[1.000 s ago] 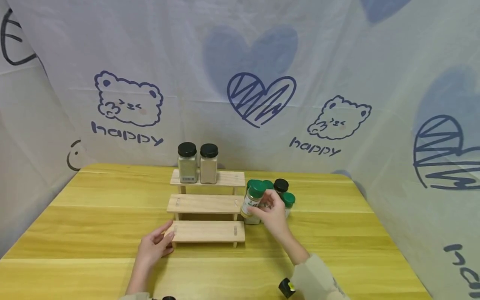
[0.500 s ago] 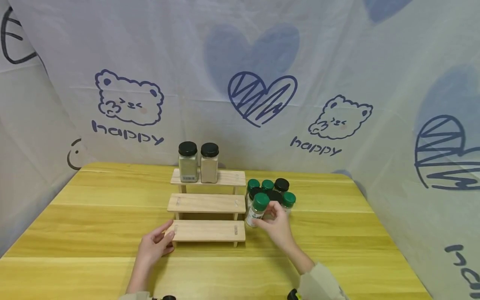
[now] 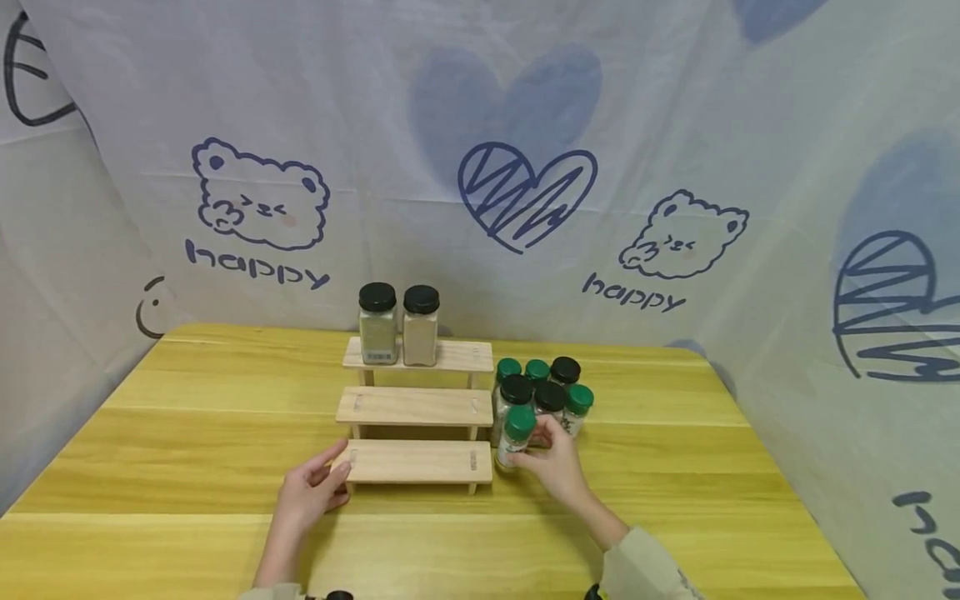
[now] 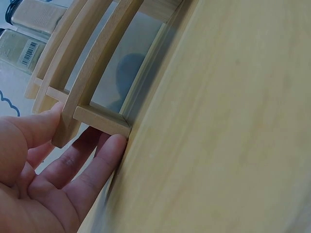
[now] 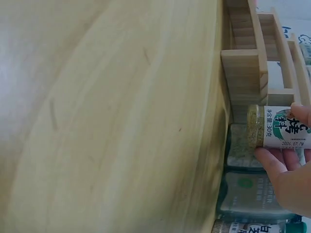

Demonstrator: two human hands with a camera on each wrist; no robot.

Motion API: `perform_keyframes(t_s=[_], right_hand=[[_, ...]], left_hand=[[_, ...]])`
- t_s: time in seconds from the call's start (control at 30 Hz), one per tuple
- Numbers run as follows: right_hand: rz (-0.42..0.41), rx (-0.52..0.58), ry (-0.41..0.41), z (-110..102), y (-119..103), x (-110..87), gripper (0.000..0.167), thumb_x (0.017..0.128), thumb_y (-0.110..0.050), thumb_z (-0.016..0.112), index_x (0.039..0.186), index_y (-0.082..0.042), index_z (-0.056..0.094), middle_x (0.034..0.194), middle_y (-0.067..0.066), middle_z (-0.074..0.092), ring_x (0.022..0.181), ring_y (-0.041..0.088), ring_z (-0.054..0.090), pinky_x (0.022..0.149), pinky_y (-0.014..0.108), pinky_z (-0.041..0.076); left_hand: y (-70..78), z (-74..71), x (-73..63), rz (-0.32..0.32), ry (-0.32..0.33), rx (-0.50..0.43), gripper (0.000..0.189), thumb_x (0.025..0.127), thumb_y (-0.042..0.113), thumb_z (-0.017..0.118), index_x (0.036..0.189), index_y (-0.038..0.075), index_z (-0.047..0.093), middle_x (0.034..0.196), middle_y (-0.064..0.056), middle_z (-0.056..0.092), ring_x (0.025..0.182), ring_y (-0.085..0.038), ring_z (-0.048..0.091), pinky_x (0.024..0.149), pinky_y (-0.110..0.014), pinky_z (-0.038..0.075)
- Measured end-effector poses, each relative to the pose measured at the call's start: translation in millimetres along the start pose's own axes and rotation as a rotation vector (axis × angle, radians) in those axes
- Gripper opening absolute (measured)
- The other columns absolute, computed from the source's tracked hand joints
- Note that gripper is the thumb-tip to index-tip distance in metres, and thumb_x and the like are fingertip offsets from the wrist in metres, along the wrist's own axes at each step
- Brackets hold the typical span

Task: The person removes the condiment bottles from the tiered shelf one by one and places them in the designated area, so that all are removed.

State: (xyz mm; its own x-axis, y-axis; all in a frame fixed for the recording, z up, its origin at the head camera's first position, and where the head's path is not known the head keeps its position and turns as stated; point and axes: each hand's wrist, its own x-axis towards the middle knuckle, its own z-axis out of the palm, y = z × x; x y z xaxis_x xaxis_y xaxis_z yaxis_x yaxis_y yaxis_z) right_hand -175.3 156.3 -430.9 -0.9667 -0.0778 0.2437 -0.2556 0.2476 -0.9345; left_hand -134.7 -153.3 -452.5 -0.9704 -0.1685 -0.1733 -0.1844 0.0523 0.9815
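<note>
My right hand (image 3: 558,467) holds a small seasoning jar (image 3: 513,450) with a green cap and white label, its thumb and fingers on opposite sides. The jar stands nearly upright beside the right end of the bottom tier, in front of the other jars. In the right wrist view its pale granules (image 5: 255,127) show below the label. My left hand (image 3: 307,496) grips the left end of a three-tier wooden rack (image 3: 416,461). In the left wrist view the thumb lies against the board's end and the fingertips (image 4: 115,143) are at the leg.
Two square spice jars with black lids, one greenish (image 3: 378,333) and one beige (image 3: 420,335), stand on the top tier. Right of the rack several black-lidded (image 3: 516,389) and green-capped jars (image 3: 579,402) cluster on the wooden table (image 3: 675,467). A printed cloth (image 3: 525,275) hangs behind.
My right hand has brought the green-capped jar down and nearer to me, from beside the middle tier to beside the bottom tier. The left hand stays at the rack.
</note>
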Motion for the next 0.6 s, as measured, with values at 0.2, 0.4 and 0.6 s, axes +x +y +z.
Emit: perform_keyframes(t_s=[0.2, 0.4, 0.6], right_hand=[[-0.018, -0.018, -0.014, 0, 9, 1.8, 0.038, 0.065, 0.009, 0.074, 0.097, 0.007, 0.054, 0.091, 0.011, 0.059, 0.084, 0.023, 0.055, 0.078, 0.038, 0.050], [0.004, -0.016, -0.025, 3, 11, 1.6, 0.039, 0.063, 0.009, 0.075, 0.096, 0.008, 0.054, 0.091, 0.014, 0.059, 0.086, 0.027, 0.055, 0.083, 0.041, 0.047], [0.026, -0.012, -0.030, 5, 13, 1.9, 0.039, 0.064, 0.010, 0.074, 0.097, 0.008, 0.054, 0.091, 0.014, 0.059, 0.085, 0.027, 0.056, 0.081, 0.037, 0.049]], left_hand=[[0.2, 0.0, 0.3, 0.001, -0.003, -0.004, 0.043, 0.087, 0.013, 0.060, 0.127, 0.004, 0.048, 0.103, -0.022, 0.058, 0.075, -0.016, 0.058, 0.066, -0.028, 0.054], [3.7, 1.3, 0.1, -0.037, 0.000, 0.009, 0.042, 0.089, 0.007, 0.055, 0.129, 0.004, 0.045, 0.105, -0.021, 0.058, 0.077, -0.016, 0.057, 0.067, -0.028, 0.054], [3.3, 0.4, 1.8, -0.042, 0.001, 0.015, 0.041, 0.089, 0.007, 0.055, 0.129, 0.004, 0.046, 0.094, -0.013, 0.061, 0.075, -0.015, 0.057, 0.066, -0.027, 0.054]])
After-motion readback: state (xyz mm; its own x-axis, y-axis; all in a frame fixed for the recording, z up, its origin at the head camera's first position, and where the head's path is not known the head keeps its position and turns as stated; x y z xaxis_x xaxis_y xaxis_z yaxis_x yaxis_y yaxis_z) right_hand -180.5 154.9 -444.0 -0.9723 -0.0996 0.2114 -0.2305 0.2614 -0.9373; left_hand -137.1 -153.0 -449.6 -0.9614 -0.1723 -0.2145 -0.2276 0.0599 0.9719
